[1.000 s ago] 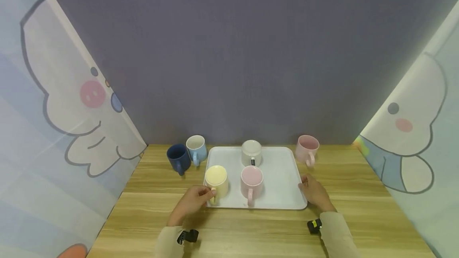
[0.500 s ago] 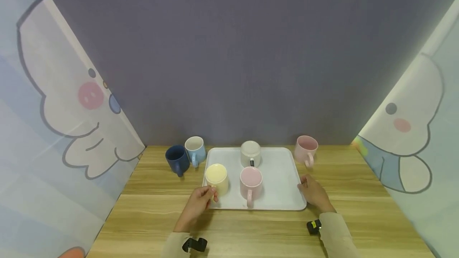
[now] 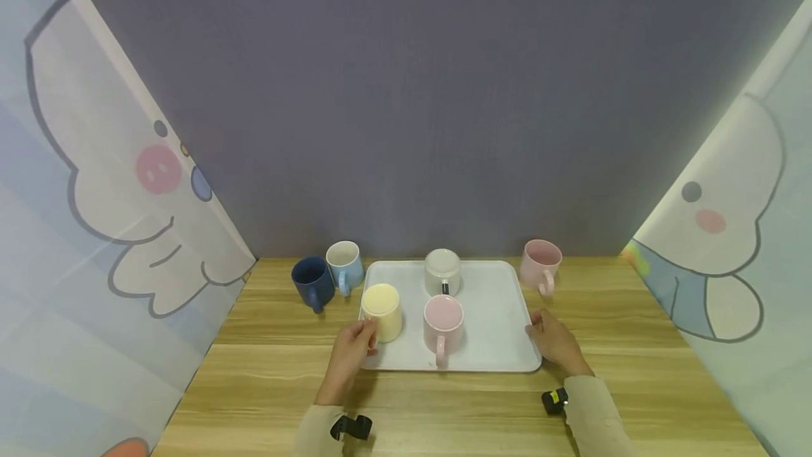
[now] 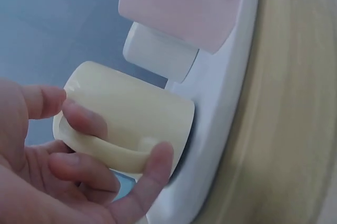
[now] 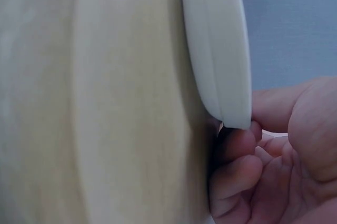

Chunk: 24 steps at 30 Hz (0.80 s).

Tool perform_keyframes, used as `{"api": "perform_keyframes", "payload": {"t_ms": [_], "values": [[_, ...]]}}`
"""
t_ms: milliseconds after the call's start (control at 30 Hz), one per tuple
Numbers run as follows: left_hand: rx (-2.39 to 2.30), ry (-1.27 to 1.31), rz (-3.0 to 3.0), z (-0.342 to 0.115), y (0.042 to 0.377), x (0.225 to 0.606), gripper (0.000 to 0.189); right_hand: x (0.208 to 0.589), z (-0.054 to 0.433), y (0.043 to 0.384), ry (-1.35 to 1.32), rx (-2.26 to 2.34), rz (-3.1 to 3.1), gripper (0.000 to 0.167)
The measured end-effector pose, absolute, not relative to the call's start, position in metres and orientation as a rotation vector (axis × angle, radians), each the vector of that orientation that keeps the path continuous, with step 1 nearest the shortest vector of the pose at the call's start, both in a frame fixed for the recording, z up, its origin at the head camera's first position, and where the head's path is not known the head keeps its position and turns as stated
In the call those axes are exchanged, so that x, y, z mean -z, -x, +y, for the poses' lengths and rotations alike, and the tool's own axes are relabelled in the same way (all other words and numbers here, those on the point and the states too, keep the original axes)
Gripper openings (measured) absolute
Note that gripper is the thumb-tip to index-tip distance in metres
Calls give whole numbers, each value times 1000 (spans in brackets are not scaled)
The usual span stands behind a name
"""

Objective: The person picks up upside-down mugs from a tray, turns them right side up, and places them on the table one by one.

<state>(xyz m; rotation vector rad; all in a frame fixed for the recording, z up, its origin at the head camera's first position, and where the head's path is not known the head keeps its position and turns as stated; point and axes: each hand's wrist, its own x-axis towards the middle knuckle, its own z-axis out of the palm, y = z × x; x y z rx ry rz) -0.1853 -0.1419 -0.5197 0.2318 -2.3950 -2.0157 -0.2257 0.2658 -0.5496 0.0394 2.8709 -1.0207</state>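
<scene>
A yellow mug [image 3: 387,312] stands upside down at the left front of a white tray [image 3: 497,326]. My left hand [image 3: 350,352] pinches its handle, thumb and fingers around it in the left wrist view; whether the mug touches the tray I cannot tell. My right hand [image 3: 557,340] grips the tray's right edge, with the thumb on top and curled fingers below the rim in the right wrist view. Beside the yellow mug is an upside-down pink mug [image 3: 444,323], handle toward me. Behind it sits a white mug [image 3: 442,270], also upside down, with a black mark on its handle.
Left of the tray, a dark blue mug [image 3: 313,282] and a light blue mug [image 3: 351,273] stand upright side by side. An upright pink mug [image 3: 540,266] is at the back right. The wooden table [image 3: 444,407] meets a dark grey wall [image 3: 406,125] behind the tray.
The left hand has turned and shifted slightly, and the yellow mug has moved a little away from me, its handle turning left behind the fingers. The right hand stays on the tray.
</scene>
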Motion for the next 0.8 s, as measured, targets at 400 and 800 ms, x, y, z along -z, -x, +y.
{"api": "perform_keyframes", "payload": {"t_ms": [400, 800], "values": [[1799, -455, -2445, -137, 196, 512, 65, 546, 265, 226, -60, 1045, 2846, 33], [1855, -532, -2403, -136, 199, 511, 56, 546, 264, 224, -70, 1061, 2847, 31]]}}
